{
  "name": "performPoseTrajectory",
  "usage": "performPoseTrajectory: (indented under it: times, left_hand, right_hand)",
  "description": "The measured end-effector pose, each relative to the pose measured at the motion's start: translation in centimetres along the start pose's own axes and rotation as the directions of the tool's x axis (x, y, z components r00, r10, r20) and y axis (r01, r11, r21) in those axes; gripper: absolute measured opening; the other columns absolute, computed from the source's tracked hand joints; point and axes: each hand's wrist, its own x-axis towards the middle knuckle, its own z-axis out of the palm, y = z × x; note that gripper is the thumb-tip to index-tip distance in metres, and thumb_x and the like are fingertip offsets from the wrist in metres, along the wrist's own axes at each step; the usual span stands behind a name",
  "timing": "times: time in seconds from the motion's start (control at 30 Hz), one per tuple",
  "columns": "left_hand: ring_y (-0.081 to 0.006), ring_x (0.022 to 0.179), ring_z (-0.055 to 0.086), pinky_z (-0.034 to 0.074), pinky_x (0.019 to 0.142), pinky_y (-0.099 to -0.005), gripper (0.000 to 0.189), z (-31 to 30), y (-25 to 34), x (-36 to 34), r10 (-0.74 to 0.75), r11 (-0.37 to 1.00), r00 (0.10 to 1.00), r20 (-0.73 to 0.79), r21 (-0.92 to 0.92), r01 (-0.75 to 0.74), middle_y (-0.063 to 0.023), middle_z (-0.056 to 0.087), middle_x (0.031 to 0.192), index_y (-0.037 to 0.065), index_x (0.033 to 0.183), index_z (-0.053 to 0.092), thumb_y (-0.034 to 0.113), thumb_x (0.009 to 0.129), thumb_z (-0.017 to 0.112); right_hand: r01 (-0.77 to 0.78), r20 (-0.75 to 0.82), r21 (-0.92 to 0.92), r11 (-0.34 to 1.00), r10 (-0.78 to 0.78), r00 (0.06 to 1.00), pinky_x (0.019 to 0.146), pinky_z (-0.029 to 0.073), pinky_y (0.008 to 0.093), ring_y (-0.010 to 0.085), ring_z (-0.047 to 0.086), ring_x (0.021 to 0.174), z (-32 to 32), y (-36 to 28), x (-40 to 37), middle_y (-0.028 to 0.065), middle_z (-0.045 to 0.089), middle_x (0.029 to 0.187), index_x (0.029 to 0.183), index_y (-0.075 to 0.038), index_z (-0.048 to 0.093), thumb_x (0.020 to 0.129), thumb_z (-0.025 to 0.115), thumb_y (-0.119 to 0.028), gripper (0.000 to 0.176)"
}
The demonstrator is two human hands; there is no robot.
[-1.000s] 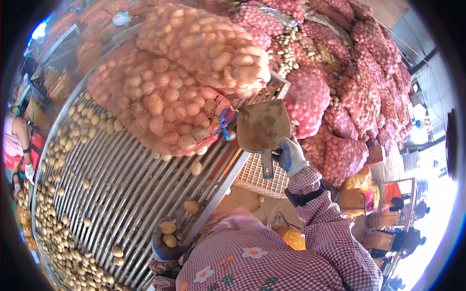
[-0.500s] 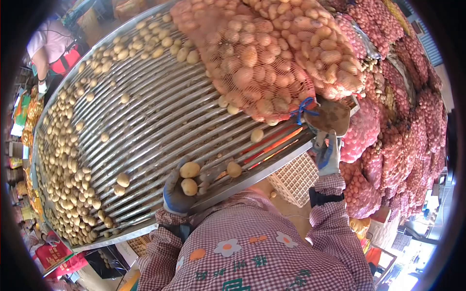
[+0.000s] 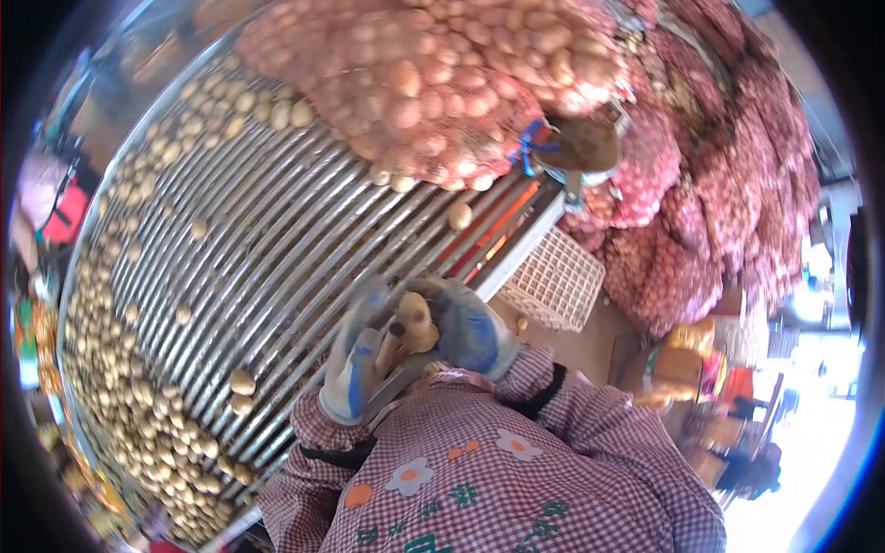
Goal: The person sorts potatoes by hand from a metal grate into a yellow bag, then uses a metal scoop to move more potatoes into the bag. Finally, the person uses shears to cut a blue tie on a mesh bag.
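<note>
Near the front edge of the slatted metal table [image 3: 295,221], my two gloved hands meet in front of the apron. My left hand [image 3: 355,359], in a grey and blue glove, curls around the left side of a few potatoes [image 3: 417,323]. Cupped against their right side is my right hand [image 3: 475,332]; its fingertips are partly hidden and blurred. Beyond my hands, a dirt-covered scoop [image 3: 590,145] rests at the table's right corner, its handle pointing toward me, beside a full net sack of potatoes [image 3: 424,101] tied with blue string.
Loose potatoes [image 3: 129,415] crowd the left and far rims of the table. A plastic crate [image 3: 555,281] stands on the floor under the right edge. Stacked net sacks [image 3: 728,184] fill the right side. A person [image 3: 46,203] is at the far left.
My right hand has let go of the scoop's handle and come left to join my left hand around the potatoes. The view has shifted to the right.
</note>
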Motion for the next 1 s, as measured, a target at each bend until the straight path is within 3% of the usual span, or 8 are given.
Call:
performPoseTrajectory:
  times: [0.07, 0.2, 0.47, 0.53, 0.67, 0.8, 0.87, 1.0]
  left_hand:
    - [-0.034, 0.142, 0.041, 0.035, 0.116, -0.0449, 0.06, -1.7, -1.0, -1.4, 0.032, 0.971, 0.999, 0.0, 0.239, -0.032, -0.0226, 0.037, 0.156, -0.004, 0.153, 0.034, 0.032, 0.107, 0.049]
    - [-0.0405, 0.141, 0.041, 0.034, 0.117, -0.0474, 0.058, -6.9, -2.2, -5.3, -0.026, 0.405, 0.985, -0.172, 0.899, 0.167, -0.0263, 0.041, 0.152, -0.005, 0.148, 0.043, 0.034, 0.104, 0.05]
    - [-0.0408, 0.131, 0.051, 0.04, 0.11, -0.0453, 0.043, -10.2, -3.4, -5.6, -0.229, 0.067, 0.941, 0.248, 0.969, -0.24, -0.0269, 0.053, 0.142, -0.004, 0.136, 0.056, 0.021, 0.1, 0.057]
    - [-0.0482, 0.116, 0.057, 0.047, 0.101, -0.0514, 0.051, -4.6, -0.8, -3.9, -0.311, 0.196, 0.95, -0.033, 0.976, 0.098, -0.0289, 0.062, 0.127, -0.002, 0.13, 0.063, 0.037, 0.097, 0.063]
    - [-0.047, 0.121, 0.057, 0.045, 0.103, -0.0528, 0.061, -6.5, -1.2, -2.2, -0.369, -0.12, 0.926, -0.075, 0.992, 0.033, -0.0294, 0.061, 0.131, -0.003, 0.135, 0.059, 0.045, 0.098, 0.06]
    - [-0.0477, 0.123, 0.056, 0.045, 0.104, -0.0528, 0.058, -7.3, -2.6, -1.6, -0.328, -0.069, 0.944, -0.026, 0.998, 0.003, -0.0274, 0.06, 0.135, 0.003, 0.137, 0.06, 0.047, 0.098, 0.06]
    - [-0.0439, 0.128, 0.053, 0.042, 0.108, -0.0471, 0.05, -7.1, -4.3, -2.6, -0.345, 0.046, 0.938, -0.023, 0.998, 0.042, -0.0279, 0.055, 0.137, -0.003, 0.137, 0.054, 0.02, 0.094, 0.065]
    - [-0.0461, 0.121, 0.057, 0.047, 0.104, -0.0508, 0.082, -7.0, -5.6, -2.2, -0.356, -0.19, 0.934, -0.022, 0.981, -0.049, -0.0292, 0.052, 0.138, 0.004, 0.151, 0.038, 0.023, 0.081, 0.075]
  right_hand:
    - [-0.042, 0.192, 0.596, 0.802, -0.091, 0.977, 0.084, 0.058, 0.0427, 0.0328, 0.067, 0.107, -2.9, 4.0, -0.2, 0.0182, 0.064, 0.12, 0.134, -0.002, 0.051, 0.106, 0.047, -0.045, 0.051]
    - [0.079, -0.132, 0.553, 0.829, -0.007, 0.991, 0.07, 0.055, 0.0334, 0.0171, 0.06, 0.084, -0.6, 3.6, -2.8, 0.0022, 0.059, 0.093, 0.11, -0.006, 0.057, 0.106, 0.049, -0.038, 0.033]
    - [0.311, -0.575, 0.576, 0.756, 0.104, 0.811, 0.06, 0.051, 0.0318, 0.0151, 0.063, 0.08, -5.4, 3.5, -9.3, 0.0035, 0.064, 0.089, 0.111, -0.011, 0.064, 0.101, 0.056, -0.042, 0.034]
    - [0.44, -0.508, 0.645, 0.625, -0.079, 0.857, 0.06, 0.051, 0.0327, 0.0196, 0.065, 0.08, -11.4, 9.0, -11.2, 0.0059, 0.066, 0.091, 0.103, -0.012, 0.064, 0.101, 0.056, -0.046, 0.035]
    - [0.731, -0.771, 0.599, 0.328, -0.013, 0.637, 0.053, 0.041, 0.0334, 0.0131, 0.046, 0.053, -16.1, 13.2, -20.7, -0.0034, 0.049, 0.067, 0.074, -0.019, 0.047, 0.098, 0.058, -0.033, 0.03]
    - [0.967, -0.994, 0.031, 0.253, 0.112, 0.003, 0.059, 0.048, 0.0368, 0.0156, 0.047, 0.054, -15.7, 15.3, -33.9, -0.0006, 0.051, 0.069, 0.083, -0.017, 0.051, 0.101, 0.058, -0.033, 0.025]
    - [0.873, -0.937, -0.306, 0.38, 0.042, -0.347, 0.078, 0.053, 0.0424, 0.0239, 0.061, 0.081, -17.6, 21.1, -41.1, 0.0051, 0.063, 0.089, 0.101, -0.018, 0.06, 0.1, 0.059, -0.043, 0.026]
    - [0.792, -0.897, -0.188, 0.58, 0.227, -0.38, 0.098, 0.055, 0.0451, 0.0393, 0.055, 0.123, -16.6, 19.9, -46.3, 0.0109, 0.03, 0.156, 0.146, -0.027, 0.045, 0.088, 0.067, -0.064, 0.072]
